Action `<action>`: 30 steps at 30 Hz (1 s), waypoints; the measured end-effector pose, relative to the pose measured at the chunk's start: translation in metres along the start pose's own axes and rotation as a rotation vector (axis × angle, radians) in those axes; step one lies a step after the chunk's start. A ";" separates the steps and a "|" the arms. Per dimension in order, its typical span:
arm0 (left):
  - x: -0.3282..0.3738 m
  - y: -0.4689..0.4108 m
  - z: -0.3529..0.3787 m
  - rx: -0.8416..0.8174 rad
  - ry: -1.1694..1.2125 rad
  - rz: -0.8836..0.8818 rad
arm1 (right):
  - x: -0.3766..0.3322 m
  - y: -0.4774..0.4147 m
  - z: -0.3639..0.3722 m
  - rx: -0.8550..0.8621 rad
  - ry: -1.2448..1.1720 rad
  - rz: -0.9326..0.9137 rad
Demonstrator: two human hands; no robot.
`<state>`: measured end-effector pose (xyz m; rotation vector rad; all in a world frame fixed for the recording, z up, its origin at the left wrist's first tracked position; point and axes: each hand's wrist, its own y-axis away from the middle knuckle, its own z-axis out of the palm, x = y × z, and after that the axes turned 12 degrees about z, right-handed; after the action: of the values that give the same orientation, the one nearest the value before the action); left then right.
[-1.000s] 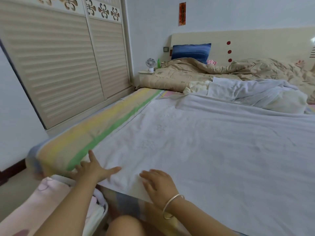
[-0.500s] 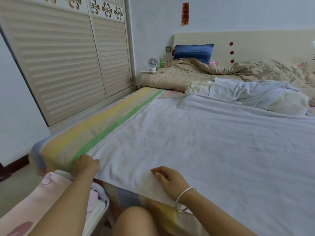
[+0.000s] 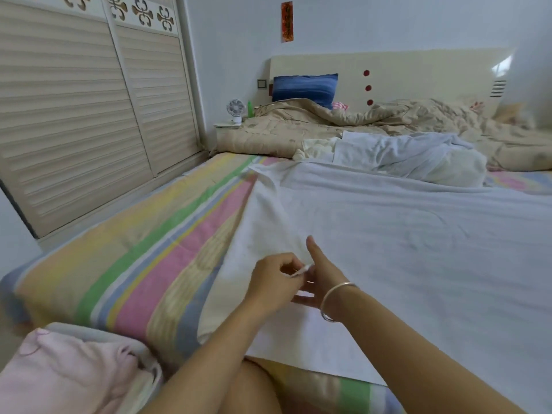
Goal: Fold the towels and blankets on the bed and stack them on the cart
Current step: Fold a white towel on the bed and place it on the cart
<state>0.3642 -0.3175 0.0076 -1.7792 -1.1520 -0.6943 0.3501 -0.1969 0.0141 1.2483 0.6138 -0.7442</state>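
The white towel (image 3: 388, 234) lies spread over the striped sheet (image 3: 179, 234) of the bed, covering everything ahead and to the right of both hands. Its near hem runs along the bed's front edge just below the wrists. Its left edge is lifted off the sheet and slopes from the hands up to the far corner, leaving a broad band of bare stripes open to the left. Beyond that band stand the slatted wardrobe doors (image 3: 74, 115).

Farther ahead, a heap of white linen (image 3: 418, 156) sits at the towel's far edge, with a beige quilt (image 3: 298, 124) behind it. Low to the left of the hands, a folded pink blanket (image 3: 74, 369) lies by the bed's near corner.

The left hand (image 3: 274, 282) is curled, pinching the towel's raised corner between thumb and fingers. The right hand (image 3: 325, 279), a bangle (image 3: 334, 300) on its wrist, is close against it, with the thumb straight up. Its fingers reach under the corner, mostly hidden, so I cannot tell whether they grip it.
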 end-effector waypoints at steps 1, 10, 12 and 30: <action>0.009 0.001 0.013 -0.088 0.047 0.009 | -0.008 0.000 -0.017 0.033 0.014 0.035; 0.030 -0.094 0.139 -0.395 -0.173 0.015 | -0.022 -0.006 -0.223 0.477 0.541 0.085; 0.036 -0.122 0.184 -0.382 -0.370 0.091 | -0.025 -0.003 -0.265 0.496 0.640 0.015; 0.242 -0.173 0.535 -0.717 -1.206 0.320 | -0.014 0.179 -0.658 0.723 0.968 -0.101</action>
<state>0.3028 0.2911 0.0231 -3.0841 -1.3450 0.3327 0.4724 0.4732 -0.0099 2.2908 1.2553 -0.4011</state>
